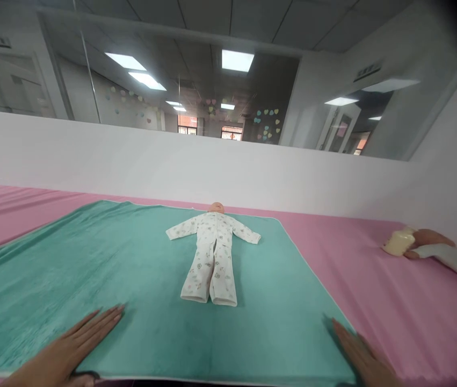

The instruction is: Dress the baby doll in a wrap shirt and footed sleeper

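Note:
A baby doll [211, 252] in a white printed sleepsuit lies on its back in the middle of a teal blanket [91, 269], arms spread, feet toward me. My left hand [71, 346] lies flat on the blanket's near left part, fingers stretched out. My right hand [363, 357] rests flat, fingers together, at the blanket's near right corner. Neither hand holds anything, and both are well short of the doll.
The blanket covers a pink padded surface [373, 290]. At the far right lies a second doll [440, 250] with a cream-coloured object [399, 243] beside it. A low white wall [212, 161] runs behind, with glass panels above.

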A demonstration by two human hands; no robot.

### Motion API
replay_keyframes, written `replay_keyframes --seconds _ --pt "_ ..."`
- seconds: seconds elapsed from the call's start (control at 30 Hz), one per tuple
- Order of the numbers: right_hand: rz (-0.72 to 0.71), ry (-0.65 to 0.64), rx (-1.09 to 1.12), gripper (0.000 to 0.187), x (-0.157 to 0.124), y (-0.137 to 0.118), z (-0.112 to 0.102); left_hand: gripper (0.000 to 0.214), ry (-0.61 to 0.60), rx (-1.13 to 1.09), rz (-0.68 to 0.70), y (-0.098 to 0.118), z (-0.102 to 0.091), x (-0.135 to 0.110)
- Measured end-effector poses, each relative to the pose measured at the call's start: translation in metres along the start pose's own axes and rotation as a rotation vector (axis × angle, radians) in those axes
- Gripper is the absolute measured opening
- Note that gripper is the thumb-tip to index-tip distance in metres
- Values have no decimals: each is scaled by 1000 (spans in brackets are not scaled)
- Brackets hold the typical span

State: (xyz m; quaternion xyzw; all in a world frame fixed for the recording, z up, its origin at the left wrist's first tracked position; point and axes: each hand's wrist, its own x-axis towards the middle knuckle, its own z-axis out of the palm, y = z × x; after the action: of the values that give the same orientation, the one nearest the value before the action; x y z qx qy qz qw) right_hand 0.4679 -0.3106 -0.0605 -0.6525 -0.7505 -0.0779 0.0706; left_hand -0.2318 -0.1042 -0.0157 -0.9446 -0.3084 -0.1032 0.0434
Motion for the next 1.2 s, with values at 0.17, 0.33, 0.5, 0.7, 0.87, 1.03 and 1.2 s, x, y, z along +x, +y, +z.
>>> replay_keyframes --seconds 0.17,0.33,0.5,0.7,0.87,1.03,1.2 --pt "-243 77 39 99 62 -108 -18 74 45 53 68 46 7 48" --pt "-413 126 -6 87 128 -194 -21 71 149 129 28 64 31 63" --pt "-458 211 -47 73 159 -234 5 70 163 208 -39 48 50 45" --pt "-454 445 -68 41 178 -279 41 70 143 239 -103 35 54 34" --pt "-475 379 17 38 185 -294 58 69 179 216 -204 24 65 23" --pt "-472 395 35 38 186 -294 67 64 182 171 -278 18 74 15" --pt "-451 416 40 39 185 -295 66 56 240 196 -279 21 73 15"
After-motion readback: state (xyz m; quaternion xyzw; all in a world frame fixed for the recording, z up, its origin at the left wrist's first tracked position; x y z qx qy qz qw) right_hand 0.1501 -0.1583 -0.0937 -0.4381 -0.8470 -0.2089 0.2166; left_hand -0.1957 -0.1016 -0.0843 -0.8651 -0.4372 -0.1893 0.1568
